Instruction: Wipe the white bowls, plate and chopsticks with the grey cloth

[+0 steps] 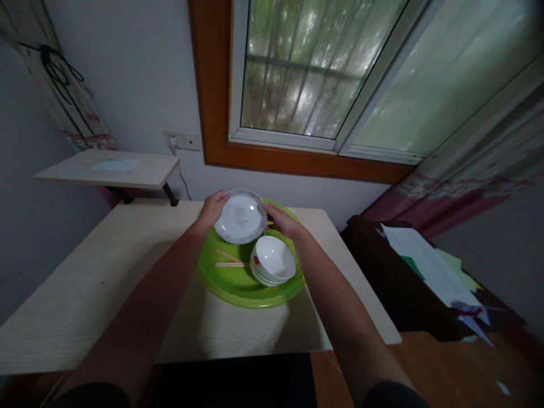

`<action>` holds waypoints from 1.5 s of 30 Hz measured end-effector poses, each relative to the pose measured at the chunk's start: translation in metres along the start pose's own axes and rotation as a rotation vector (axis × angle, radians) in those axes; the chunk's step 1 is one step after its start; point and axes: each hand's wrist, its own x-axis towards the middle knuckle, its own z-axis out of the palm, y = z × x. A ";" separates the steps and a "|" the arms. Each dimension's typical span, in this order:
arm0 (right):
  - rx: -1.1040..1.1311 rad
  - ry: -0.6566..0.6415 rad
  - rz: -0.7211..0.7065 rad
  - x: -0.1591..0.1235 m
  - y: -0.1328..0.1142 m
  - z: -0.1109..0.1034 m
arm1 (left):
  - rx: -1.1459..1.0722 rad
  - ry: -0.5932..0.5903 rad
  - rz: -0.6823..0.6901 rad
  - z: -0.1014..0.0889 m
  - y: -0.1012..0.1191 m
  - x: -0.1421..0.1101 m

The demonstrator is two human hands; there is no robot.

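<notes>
A white plate (241, 216) with a faint floral pattern is held tilted over the back of a round green basin (238, 297). My left hand (212, 208) grips its left rim, thumb on the upper face. On the opposite side, my right hand (283, 220) has its fingers at the plate's right edge, partly hidden; something green shows beside those fingers. Inside the basin, several stacked white bowls (274, 260) with a red mark sit at the right. A pair of light wooden chopsticks (229, 264) lies left of them, with their right ends against or behind the bowls.
Under the basin is a pale wooden table (106, 283). A small raised shelf (148, 170) with a paper label stands at its back left. A window (314, 68) is behind, and a dark cabinet (395, 283) bearing papers is at the right.
</notes>
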 end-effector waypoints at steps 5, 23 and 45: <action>0.220 -0.140 0.070 0.002 -0.006 -0.002 | -0.049 -0.032 -0.023 0.003 0.003 0.001; -0.577 0.324 -0.087 -0.014 -0.021 0.006 | 0.174 0.131 0.031 -0.014 0.051 -0.018; -1.127 0.154 -0.459 -0.048 -0.047 0.038 | -0.913 0.080 -0.647 0.042 0.075 -0.072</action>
